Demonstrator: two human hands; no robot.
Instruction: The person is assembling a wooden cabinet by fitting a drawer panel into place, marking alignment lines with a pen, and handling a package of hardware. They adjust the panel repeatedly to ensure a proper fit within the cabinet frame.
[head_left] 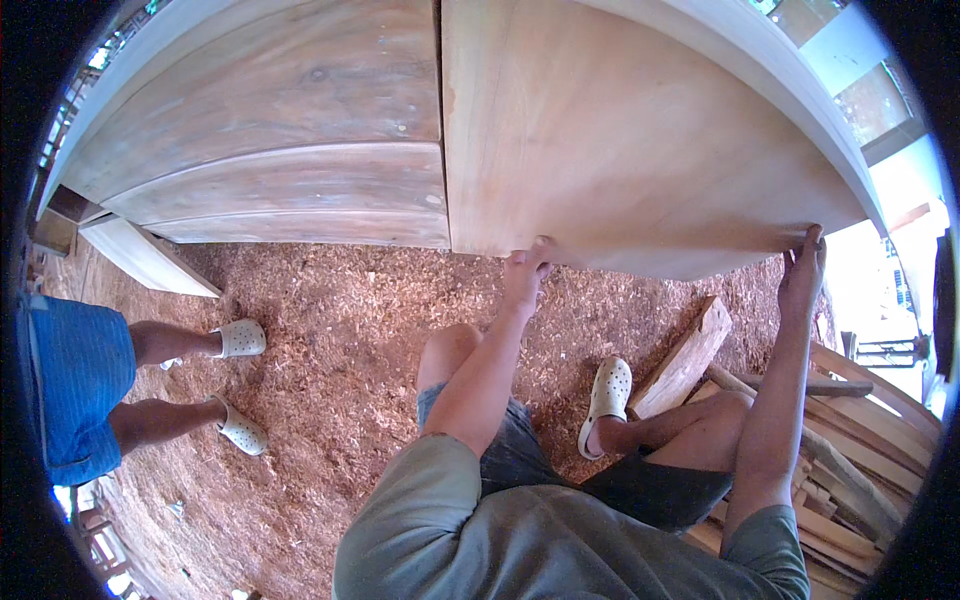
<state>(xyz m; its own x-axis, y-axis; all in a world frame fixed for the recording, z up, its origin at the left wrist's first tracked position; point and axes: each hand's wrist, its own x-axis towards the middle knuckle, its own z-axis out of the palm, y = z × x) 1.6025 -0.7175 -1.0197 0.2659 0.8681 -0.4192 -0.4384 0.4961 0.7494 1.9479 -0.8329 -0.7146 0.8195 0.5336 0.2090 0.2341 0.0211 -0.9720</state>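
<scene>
A broad, smooth wooden panel fills the upper right, set in a pale wooden frame. On the panel's lower edge, near its left corner, is my left hand, its fingers curled and a fingertip against the face. My right hand grips the same edge near the right corner; the panel hides some of its fingers. Left of a dark upright gap stands a second wooden panel with grooved horizontal sections.
Wood shavings cover the ground. A rough wood block lies beside my clog, near a pile of sticks and planks at right. At left stands another person in blue shorts, close to a pale board.
</scene>
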